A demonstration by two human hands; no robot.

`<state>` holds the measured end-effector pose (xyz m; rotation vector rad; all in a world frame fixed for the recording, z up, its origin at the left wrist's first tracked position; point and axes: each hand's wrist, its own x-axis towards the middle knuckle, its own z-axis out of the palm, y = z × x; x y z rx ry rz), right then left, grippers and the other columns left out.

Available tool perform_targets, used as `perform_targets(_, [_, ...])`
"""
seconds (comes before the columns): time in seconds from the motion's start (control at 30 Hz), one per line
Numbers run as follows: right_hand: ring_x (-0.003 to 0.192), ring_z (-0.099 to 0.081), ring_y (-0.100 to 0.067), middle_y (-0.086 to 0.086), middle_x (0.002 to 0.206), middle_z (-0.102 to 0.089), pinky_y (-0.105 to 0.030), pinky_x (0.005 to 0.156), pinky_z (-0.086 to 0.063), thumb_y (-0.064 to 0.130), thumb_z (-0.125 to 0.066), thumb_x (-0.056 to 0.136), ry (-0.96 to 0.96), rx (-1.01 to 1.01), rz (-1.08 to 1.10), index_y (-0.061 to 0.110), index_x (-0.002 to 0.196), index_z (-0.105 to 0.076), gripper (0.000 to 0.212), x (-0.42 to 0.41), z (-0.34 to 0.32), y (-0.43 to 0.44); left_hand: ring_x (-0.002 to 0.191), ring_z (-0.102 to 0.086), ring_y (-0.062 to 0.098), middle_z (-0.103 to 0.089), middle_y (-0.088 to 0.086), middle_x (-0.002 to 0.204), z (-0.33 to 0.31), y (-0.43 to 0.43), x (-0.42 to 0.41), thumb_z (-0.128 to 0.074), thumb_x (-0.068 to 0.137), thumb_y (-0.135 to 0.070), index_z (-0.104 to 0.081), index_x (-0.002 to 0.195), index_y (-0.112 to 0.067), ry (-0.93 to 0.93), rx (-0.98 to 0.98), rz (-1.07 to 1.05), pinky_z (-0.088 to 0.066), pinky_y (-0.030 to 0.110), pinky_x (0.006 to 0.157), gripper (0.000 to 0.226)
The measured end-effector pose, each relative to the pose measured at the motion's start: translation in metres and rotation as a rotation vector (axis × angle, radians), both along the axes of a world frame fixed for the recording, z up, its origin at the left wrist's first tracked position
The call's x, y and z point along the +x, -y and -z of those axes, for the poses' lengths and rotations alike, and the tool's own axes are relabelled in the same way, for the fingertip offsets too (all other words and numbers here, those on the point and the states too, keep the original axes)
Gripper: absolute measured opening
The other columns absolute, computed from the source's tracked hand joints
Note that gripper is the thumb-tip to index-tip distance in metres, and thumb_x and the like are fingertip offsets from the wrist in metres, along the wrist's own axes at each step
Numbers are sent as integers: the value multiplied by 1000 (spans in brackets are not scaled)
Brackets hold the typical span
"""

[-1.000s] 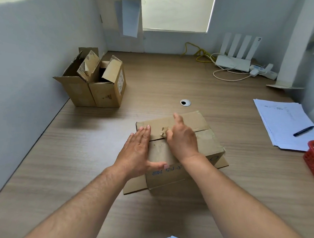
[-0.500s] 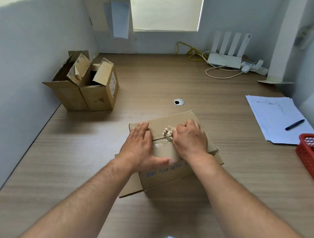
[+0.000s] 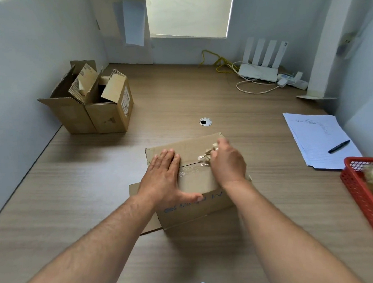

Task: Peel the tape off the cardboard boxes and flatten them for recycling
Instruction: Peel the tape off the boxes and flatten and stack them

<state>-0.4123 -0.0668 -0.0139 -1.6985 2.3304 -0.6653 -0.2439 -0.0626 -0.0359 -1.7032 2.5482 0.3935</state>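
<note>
Left hand (image 3: 163,177) flat pinning box (image 3: 194,184), right hand (image 3: 226,161) pinches crumpled tape (image 3: 207,155); thin, sticky, probably tears, so grip near the seam.

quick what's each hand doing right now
Left hand: open, pressed flat on the top of the cardboard box.
Right hand: closed, pinching the crumpled end of the clear tape it peels off the box.
</note>
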Motion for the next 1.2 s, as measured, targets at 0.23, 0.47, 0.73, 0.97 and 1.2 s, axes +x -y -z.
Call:
perform_targets(0.23, [98, -60, -29, -8, 104, -68, -29, 74, -40, 16, -56, 90, 278, 5, 194, 15, 100, -63, 12, -36, 3, 4, 145, 22, 11, 16, -1, 161, 0, 2, 12, -10, 31, -104, 7, 154, -17, 8, -8, 68, 18, 28, 115, 152])
perform_targets(0.47, [108, -46, -24, -7, 115, -43, -27, 78, -37, 45, -43, 97, 40, 58, 40, 13, 106, -70, 42, -31, 5, -4, 146, 21, 14, 16, 1, 161, -3, 2, 9, -10, 32, -103, 6, 154, -16, 39, -2, 75, 17, 30, 116, 152])
perform_targets(0.73, [110, -49, -29, -12, 117, -51, -34, 88, -40, 33, -58, 91, -245, -40, -141, 8, 113, -56, 33, 2, 14, -10, 146, 20, 15, 14, 2, 161, -5, 1, 5, -14, 32, -104, 5, 154, -13, 54, 0, 62, 15, 31, 117, 154])
perform_targets(0.97, [98, -59, -33, -14, 109, -61, -33, 77, -43, 15, -46, 96, -98, -65, -89, 4, 110, -56, 20, -9, 10, -3, 146, 20, 13, 15, 0, 161, -8, -1, 7, -22, 40, -98, 6, 154, -15, 49, 3, 55, 18, 28, 115, 144])
perform_targets(1.2, [32, -41, -2, -7, 69, -55, -16, 34, -30, -2, -56, 89, 1243, -116, 302, 11, 87, -51, 13, -46, -16, 7, 145, 22, 10, 17, -2, 161, -5, 1, 14, -15, 34, -104, 7, 154, -17, 19, 18, 49, 17, 27, 114, 151])
